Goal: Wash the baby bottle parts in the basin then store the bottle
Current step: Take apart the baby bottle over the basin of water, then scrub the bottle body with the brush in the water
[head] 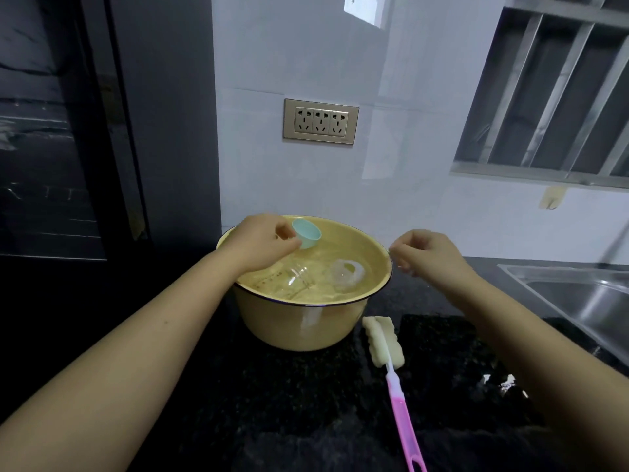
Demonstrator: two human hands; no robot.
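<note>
Dark counter [299, 403], L hand [258, 241] pinches teal cap [308, 233] over basin [306, 330], R hand [429, 253] blurry, grip unclear

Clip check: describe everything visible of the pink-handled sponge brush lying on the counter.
The pink-handled sponge bottle brush lies flat and unheld on the black speckled countertop, in front of and to the right of the pale yellow enamel basin. Its cream foam head points at the basin's base, very close; contact cannot be judged. A thin white stem joins it to a translucent pink plastic handle running toward the viewer, with a slot near its end, cut off by the frame's lower edge.
</note>
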